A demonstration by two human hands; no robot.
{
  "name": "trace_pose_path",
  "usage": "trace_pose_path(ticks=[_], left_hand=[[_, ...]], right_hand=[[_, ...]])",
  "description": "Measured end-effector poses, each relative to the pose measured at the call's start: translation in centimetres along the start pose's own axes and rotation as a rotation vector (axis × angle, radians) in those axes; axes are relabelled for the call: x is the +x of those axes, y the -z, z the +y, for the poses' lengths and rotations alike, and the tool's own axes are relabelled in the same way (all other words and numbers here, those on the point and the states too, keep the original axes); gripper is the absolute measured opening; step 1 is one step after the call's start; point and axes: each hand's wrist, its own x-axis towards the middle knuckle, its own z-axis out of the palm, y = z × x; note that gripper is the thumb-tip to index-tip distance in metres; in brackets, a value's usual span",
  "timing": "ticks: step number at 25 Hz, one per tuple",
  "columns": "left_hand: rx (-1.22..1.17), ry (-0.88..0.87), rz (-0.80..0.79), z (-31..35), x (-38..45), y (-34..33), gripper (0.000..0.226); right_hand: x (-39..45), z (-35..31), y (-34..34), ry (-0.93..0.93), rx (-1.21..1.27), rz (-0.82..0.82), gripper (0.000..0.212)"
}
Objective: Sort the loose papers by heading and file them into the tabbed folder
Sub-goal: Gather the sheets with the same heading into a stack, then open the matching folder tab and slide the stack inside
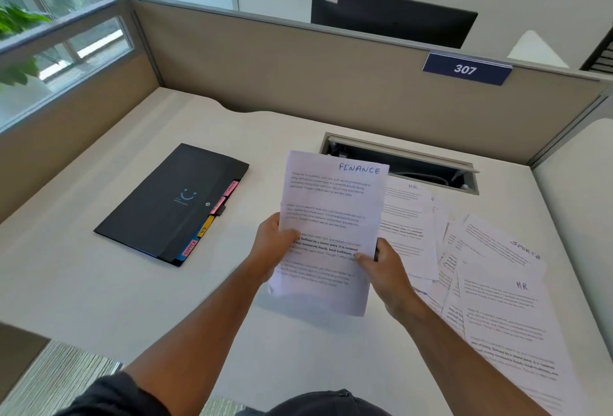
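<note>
Left hand (272, 243): closed on the left edge of the held sheet, thumb over the front, fingers behind.
Right hand (381, 261): closed on the right edge of the same sheet, lower down, thumb pressing the printed face.
FINANCE sheet (331, 226): held clear of the desk between both hands, near centre; long axis running near-to-far, heading at the far right corner. Whether more than one sheet is held cannot be told.
Tabbed folder (166, 203): black, closed, flat on the desk (83, 283), to the left and slightly farther than the hands, well apart from the sheet. Long axis diagonal, near-left to far-right. Coloured tabs (207, 225) project from its right edge, the edge facing the hands. Left hand is the nearer one, so filing would likely call for a leftward carry.
Loose papers (491, 283): fanned and overlapping on the desk to the right, just beside the right hand; headings HR and SPORTS legible. Sorting looks at an early stage.
</note>
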Motion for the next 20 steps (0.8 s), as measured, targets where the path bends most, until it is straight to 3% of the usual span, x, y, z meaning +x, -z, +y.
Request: trace_pose_path(ticks=[5,12,20], left_hand=[[0.059,0.148,0.026,-1.2,0.7,2.0,0.028],[0.107,0.201,0.126,-2.8,2.2,6.4,0.014],[0.690,-0.086,0.526,-4.6,5.4,14.2,0.023]], right_hand=[[-0.4,1.7,-1.8,-0.093,-0.026,-0.129,0.028],[0.2,2.9,-5.3,-0.145,-0.071,-0.105,0.027],[0.0,2.5,-7.3,-0.199,-0.048,-0.090,0.028]])
